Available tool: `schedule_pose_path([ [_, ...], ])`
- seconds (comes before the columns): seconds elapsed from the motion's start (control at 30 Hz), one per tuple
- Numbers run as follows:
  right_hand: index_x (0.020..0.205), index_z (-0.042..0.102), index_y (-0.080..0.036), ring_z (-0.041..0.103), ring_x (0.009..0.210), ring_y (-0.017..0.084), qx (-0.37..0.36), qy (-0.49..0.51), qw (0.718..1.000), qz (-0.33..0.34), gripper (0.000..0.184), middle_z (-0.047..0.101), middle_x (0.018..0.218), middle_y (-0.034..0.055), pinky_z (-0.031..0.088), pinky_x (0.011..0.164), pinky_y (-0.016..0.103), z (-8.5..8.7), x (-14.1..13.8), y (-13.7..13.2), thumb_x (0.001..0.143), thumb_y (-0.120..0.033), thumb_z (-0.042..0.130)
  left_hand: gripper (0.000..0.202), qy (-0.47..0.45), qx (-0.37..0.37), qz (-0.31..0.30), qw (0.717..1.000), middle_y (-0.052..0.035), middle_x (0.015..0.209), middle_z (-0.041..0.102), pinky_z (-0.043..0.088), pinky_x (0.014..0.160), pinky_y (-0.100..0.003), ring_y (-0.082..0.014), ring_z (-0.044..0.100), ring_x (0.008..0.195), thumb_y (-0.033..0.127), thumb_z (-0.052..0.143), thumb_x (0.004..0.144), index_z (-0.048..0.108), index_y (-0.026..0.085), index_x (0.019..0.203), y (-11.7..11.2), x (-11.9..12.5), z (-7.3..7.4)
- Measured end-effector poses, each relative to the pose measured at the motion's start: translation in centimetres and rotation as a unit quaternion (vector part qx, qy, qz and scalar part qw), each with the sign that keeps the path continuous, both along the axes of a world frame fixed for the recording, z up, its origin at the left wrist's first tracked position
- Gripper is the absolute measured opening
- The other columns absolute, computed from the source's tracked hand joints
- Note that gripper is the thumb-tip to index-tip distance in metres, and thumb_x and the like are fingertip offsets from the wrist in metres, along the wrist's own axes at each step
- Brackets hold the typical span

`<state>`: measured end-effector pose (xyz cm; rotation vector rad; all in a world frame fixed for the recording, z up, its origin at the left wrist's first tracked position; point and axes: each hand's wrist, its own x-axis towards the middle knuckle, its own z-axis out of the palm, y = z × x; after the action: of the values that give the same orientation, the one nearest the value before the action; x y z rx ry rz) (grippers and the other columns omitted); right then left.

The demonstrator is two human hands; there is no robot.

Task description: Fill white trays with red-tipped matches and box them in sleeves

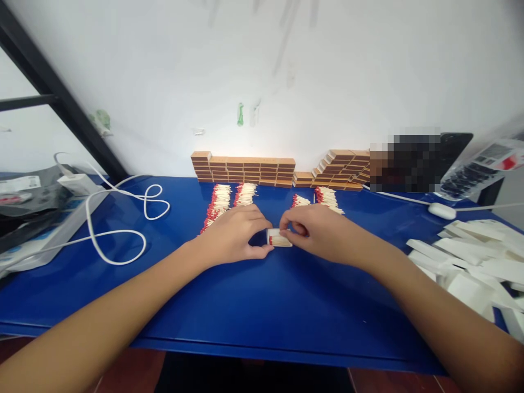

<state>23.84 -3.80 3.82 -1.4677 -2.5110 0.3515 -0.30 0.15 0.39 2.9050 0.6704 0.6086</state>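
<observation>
And there it was at eight o'clock, the left forearm (110,322), bare right up from the picture's edge, broad at that end and tapering smoothly into a slim wrist (200,254)! Across at four o'clock, a near match: the right forearm (421,289), just as bare, just as smooth, narrowing the same way. Then the hands, both ungloved! The left hand (235,234), at seven o'clock from centre, had a gently rounded back; the right hand (321,229), at four, was similarly slender. Down at six o'clock sat a very dark patch (254,376), clothing perhaps, too shadowed to tell.
</observation>
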Motion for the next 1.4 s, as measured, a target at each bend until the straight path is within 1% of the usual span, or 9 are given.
schedule_pose_path([
  [0.17, 0.088, 0.073, -0.021, 0.055, 0.063, 0.017, 0.051, -0.007, 0.996, -0.077, 0.017, 0.063, 0.068, 0.0013, 0.033, 0.061, 0.031, 1.1, 2.7, 1.5, 0.095, -0.03, 0.061, 0.021, -0.002, -0.025, 0.013, 1.0, -0.0084, 0.103, 0.079, 0.057, 0.093, -0.041, -0.0263, 0.072, 0.1, 0.032, 0.074, 0.096, 0.079, 0.018, 0.11, 0.0, 0.1, 0.2],
  [0.27, 0.086, 0.072, -0.02, 0.056, 0.063, 0.018, 0.036, -0.052, 0.992, -0.105, 0.016, 0.066, 0.07, 0.003, 0.033, 0.061, 0.031, 1.1, 3.8, 2.2, 0.094, -0.028, 0.061, 0.021, 0.0, -0.031, 0.025, 0.999, -0.0083, 0.102, 0.079, 0.057, 0.092, -0.041, -0.0264, 0.072, 0.099, 0.033, 0.075, 0.095, 0.08, 0.018, 0.108, 0.0, 0.1, 0.3],
  [0.4, 0.09, 0.071, -0.02, 0.061, 0.066, 0.019, -0.041, -0.064, 0.992, -0.098, 0.017, 0.071, 0.076, 0.0039, 0.037, 0.062, 0.031, 0.5, 3.9, 2.6, 0.095, -0.035, 0.067, 0.023, 0.003, -0.03, 0.033, 0.999, -0.009, 0.103, 0.079, 0.057, 0.09, -0.041, -0.0269, 0.072, 0.099, 0.036, 0.075, 0.095, 0.081, 0.017, 0.109, 0.0, 0.0, 0.3],
  [0.53, 0.089, 0.069, -0.021, 0.064, 0.067, 0.019, -0.092, -0.072, 0.988, -0.102, 0.01, 0.073, 0.077, 0.0032, 0.04, 0.063, 0.03, -0.2, 3.7, 2.9, 0.096, -0.026, 0.064, 0.024, 0.007, -0.029, 0.037, 0.999, -0.009, 0.102, 0.079, 0.057, 0.089, -0.04, -0.0269, 0.072, 0.099, 0.037, 0.074, 0.096, 0.08, 0.018, 0.108, -0.1, 0.0, 0.5],
  [0.67, 0.083, 0.064, -0.021, 0.064, 0.07, 0.019, -0.064, -0.099, 0.986, -0.114, 0.012, 0.074, 0.08, 0.0047, 0.04, 0.064, 0.03, -0.4, 4.0, 3.2, 0.094, -0.022, 0.064, 0.023, 0.011, -0.029, 0.038, 0.999, -0.0087, 0.103, 0.079, 0.057, 0.09, -0.04, -0.0272, 0.072, 0.1, 0.037, 0.073, 0.096, 0.08, 0.018, 0.109, -0.1, 0.0, 0.5],
  [0.87, 0.098, 0.069, -0.021, 0.063, 0.07, 0.019, -0.042, -0.073, 0.99, -0.111, 0.008, 0.072, 0.081, 0.0042, 0.04, 0.065, 0.03, -1.1, 4.6, 3.9, 0.097, -0.025, 0.062, 0.025, 0.007, -0.023, 0.03, 0.999, -0.0095, 0.103, 0.079, 0.058, 0.093, -0.042, -0.0274, 0.072, 0.1, 0.037, 0.073, 0.097, 0.08, 0.017, 0.109, 0.1, 0.0, 0.3],
  [1.03, 0.092, 0.071, -0.021, 0.064, 0.071, 0.019, -0.042, -0.056, 0.992, -0.103, 0.01, 0.074, 0.083, 0.0048, 0.04, 0.065, 0.029, -1.4, 4.6, 4.1, 0.096, -0.021, 0.061, 0.025, 0.004, -0.017, 0.028, 0.999, -0.0093, 0.101, 0.079, 0.058, 0.093, -0.043, -0.0272, 0.072, 0.099, 0.038, 0.073, 0.096, 0.08, 0.016, 0.108, 0.1, 0.0, 0.2],
  [1.27, 0.089, 0.069, -0.021, 0.063, 0.07, 0.02, -0.064, -0.07, 0.991, -0.099, 0.017, 0.075, 0.081, 0.006, 0.04, 0.066, 0.031, -1.2, 4.6, 3.9, 0.1, -0.026, 0.058, 0.025, 0.009, -0.02, 0.037, 0.999, -0.0089, 0.102, 0.079, 0.058, 0.091, -0.042, -0.0273, 0.072, 0.099, 0.038, 0.074, 0.096, 0.08, 0.018, 0.108, 0.1, -0.1, 0.2],
  [1.4, 0.086, 0.065, -0.021, 0.062, 0.071, 0.021, -0.051, -0.066, 0.992, -0.099, 0.021, 0.073, 0.082, 0.0066, 0.039, 0.066, 0.032, -0.6, 4.3, 3.2, 0.103, -0.03, 0.055, 0.022, 0.01, -0.016, 0.04, 0.999, -0.0083, 0.101, 0.079, 0.057, 0.091, -0.041, -0.0266, 0.072, 0.097, 0.037, 0.074, 0.096, 0.08, 0.018, 0.106, 0.1, 0.0, 0.3],
])
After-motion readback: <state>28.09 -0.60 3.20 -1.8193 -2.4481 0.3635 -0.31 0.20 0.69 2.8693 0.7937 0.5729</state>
